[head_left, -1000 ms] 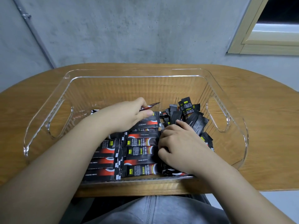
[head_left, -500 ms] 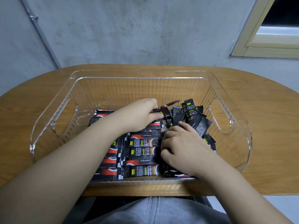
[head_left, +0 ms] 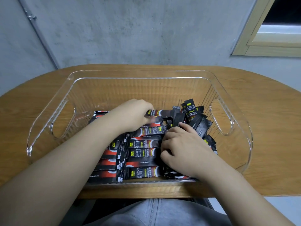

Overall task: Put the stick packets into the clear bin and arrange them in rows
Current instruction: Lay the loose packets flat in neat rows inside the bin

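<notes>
Packets already sit inside the clear bin (head_left: 231,88); none shows on the desk (head_left: 268,128) outside it, so the loading part looks done as far as the view reaches. Two flat rows (head_left: 143,154) of black-and-red stick packets lie side by side along the near-left floor of the bin, their long sides touching. The sorting is only partly done, by my judgement: a loose heap (head_left: 193,118) of packets stands jumbled and tilted at the right, near the handle cut-out, and the far half of the bin floor holds nothing.

The left hand (head_left: 132,116) pinches one packet (head_left: 160,112) by its end, laying it at the far end of the inner row. The right hand (head_left: 182,144) rests on the rows' right edge with fingers curled, at the foot of the heap; whether it grips a packet I cannot tell.

The bin sits on a rounded wooden desk, close to the person's lap. Behind is a bare grey concrete wall with a thin conduit (head_left: 39,33) running down at the left and a pale window frame (head_left: 254,38) at the upper right.
</notes>
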